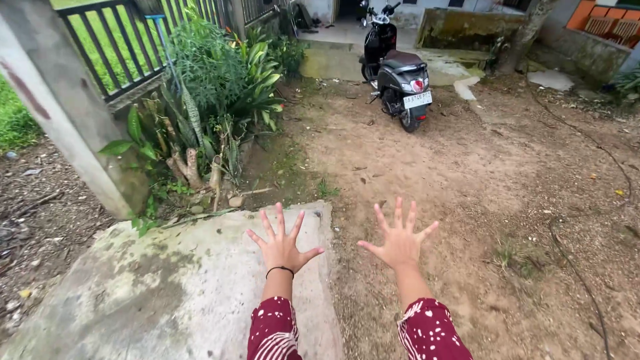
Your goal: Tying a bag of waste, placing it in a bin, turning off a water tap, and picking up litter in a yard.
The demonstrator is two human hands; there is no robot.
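While both spread, left hand [282, 246] and right hand [400, 243] hover above concrete slab [167, 293].

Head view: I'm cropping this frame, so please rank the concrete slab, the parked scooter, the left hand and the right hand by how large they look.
1. Concrete slab, largest by far.
2. Parked scooter, though it stands farther off.
3. Left hand and right hand: both spread open, empty, alike in size, so unranked.
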